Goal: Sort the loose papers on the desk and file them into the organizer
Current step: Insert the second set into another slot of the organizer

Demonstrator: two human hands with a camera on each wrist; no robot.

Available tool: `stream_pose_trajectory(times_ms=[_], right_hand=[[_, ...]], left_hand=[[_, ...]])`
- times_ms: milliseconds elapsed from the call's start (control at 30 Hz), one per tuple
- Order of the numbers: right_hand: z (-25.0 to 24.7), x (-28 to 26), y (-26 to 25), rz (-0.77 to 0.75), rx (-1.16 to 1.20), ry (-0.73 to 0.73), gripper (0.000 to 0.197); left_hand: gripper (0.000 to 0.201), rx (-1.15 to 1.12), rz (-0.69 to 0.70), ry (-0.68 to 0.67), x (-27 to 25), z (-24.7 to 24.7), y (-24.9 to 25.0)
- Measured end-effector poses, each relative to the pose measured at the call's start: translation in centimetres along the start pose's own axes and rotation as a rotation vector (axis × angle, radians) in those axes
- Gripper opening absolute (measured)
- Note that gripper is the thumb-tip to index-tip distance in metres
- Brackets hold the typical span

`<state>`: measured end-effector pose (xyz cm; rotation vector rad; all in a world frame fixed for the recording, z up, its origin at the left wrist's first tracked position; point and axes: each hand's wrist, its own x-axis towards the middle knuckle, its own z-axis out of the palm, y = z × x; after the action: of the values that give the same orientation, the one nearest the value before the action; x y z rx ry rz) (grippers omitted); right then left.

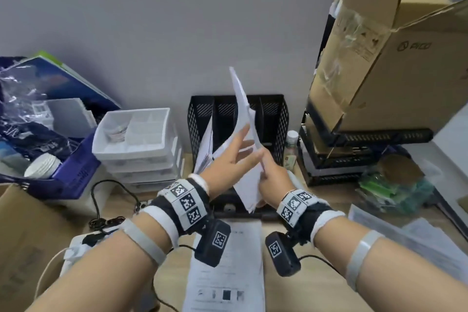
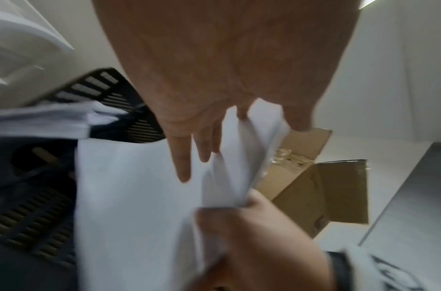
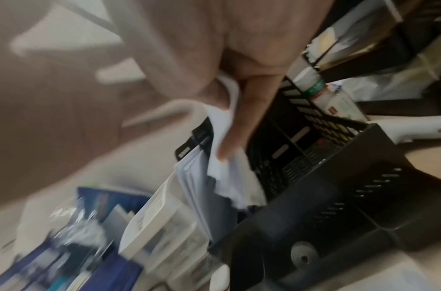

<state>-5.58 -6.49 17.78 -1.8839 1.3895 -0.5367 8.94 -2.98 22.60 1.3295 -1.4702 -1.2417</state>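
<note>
A sheaf of white papers [image 1: 241, 106] stands upright and bent in front of the black mesh organizer [image 1: 277, 119]. My right hand [image 1: 267, 172] grips the sheaf at its lower edge; the right wrist view shows the fingers [image 3: 242, 126] curled over the papers [image 3: 222, 169]. My left hand [image 1: 241, 145] lies with straight fingers on the sheaf's left face, and its fingers [image 2: 183, 167] rest flat on a sheet [image 2: 130, 196]. Other sheets [image 1: 206, 149] lean in the organizer's left slot. A printed sheet [image 1: 228, 276] lies on the desk below my wrists. The other slots look dark.
A white drawer unit [image 1: 136, 139] and a blue bag [image 1: 50, 121] of clutter stand left of the organizer. At right are a bottle [image 1: 291, 144], stacked black trays [image 1: 354, 159], a tall cardboard box [image 1: 379, 58] and more papers [image 1: 410, 238]. Cables [image 1: 106, 220] cross the desk's left.
</note>
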Motion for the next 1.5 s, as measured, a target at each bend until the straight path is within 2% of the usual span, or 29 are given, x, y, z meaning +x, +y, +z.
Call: stream_pose_trajectory(times_ms=[67, 200, 267, 367, 467, 567, 667, 800, 900, 967, 1066, 1200, 1333, 1433, 1500], right_hand=[[-0.3, 0.4, 0.4, -0.017, 0.079, 0.058, 0.078], [0.5, 0.9, 0.7, -0.045, 0.045, 0.06, 0.076], [1.2, 1.2, 0.4, -0.011, 0.029, 0.043, 0.074], [2.4, 1.9, -0.7, 0.075, 0.01, 0.053, 0.077], [3.7, 2.7, -1.9, 0.108, -0.042, 0.061, 0.074], [5.4, 3.0, -2.1, 0.136, -0.022, 0.048, 0.077], [7.0, 2.6, -1.8, 0.15, 0.001, 0.011, 0.081], [8.0, 2.2, -1.9, 0.141, -0.015, -0.014, 0.079], [8.2, 2.8, -2.7, 0.149, -0.022, 0.025, 0.072], [8.2, 3.9, -3.2, 0.171, -0.054, 0.076, 0.068], [8.4, 5.8, -3.9, 0.206, -0.074, 0.115, 0.068], [9.3, 7.8, -4.6, 0.269, -0.043, 0.091, 0.06], [11.0, 10.2, -4.6, 0.336, -0.026, 0.045, 0.056], [12.1, 11.4, -4.6, 0.371, 0.049, -0.042, 0.045], [12.4, 11.6, -4.5, 0.377, 0.047, -0.069, 0.045]], left_hand=[[0.073, 0.212, -0.01, -0.006, 0.0, -2.3, -1.7], [0.052, 0.77, 0.047, 0.141, 0.5, -6.4, -7.1], [0.054, 0.996, 0.003, 0.207, 0.8, -7.8, -9.0], [0.056, 1.085, -0.051, 0.327, 1.1, -9.3, -10.1], [0.051, 1.156, -0.091, 0.382, 1.4, -10.1, -10.8], [0.042, 1.133, -0.11, 0.454, 1.5, -11.2, -11.2], [0.043, 1.03, -0.098, 0.526, 1.7, -12.2, -11.7], [0.032, 0.839, -0.081, 0.546, 1.9, -13.2, -11.2], [0.028, 0.751, -0.195, 0.521, 2.5, -13.8, -10.0], [0.024, 0.663, -0.224, 0.527, 2.6, -13.8, -9.2], [0.026, 0.612, -0.156, 0.591, 2.7, -13.8, -7.9], [0.015, 0.588, 0.052, 0.643, 3.0, -14.1, -6.3], [0.028, 0.655, 0.261, 0.633, 3.4, -14.6, -6.6], [0.031, 0.659, 0.259, 0.631, 3.3, -14.9, -7.4], [0.032, 0.668, 0.226, 0.623, 3.3, -15.1, -7.8]])
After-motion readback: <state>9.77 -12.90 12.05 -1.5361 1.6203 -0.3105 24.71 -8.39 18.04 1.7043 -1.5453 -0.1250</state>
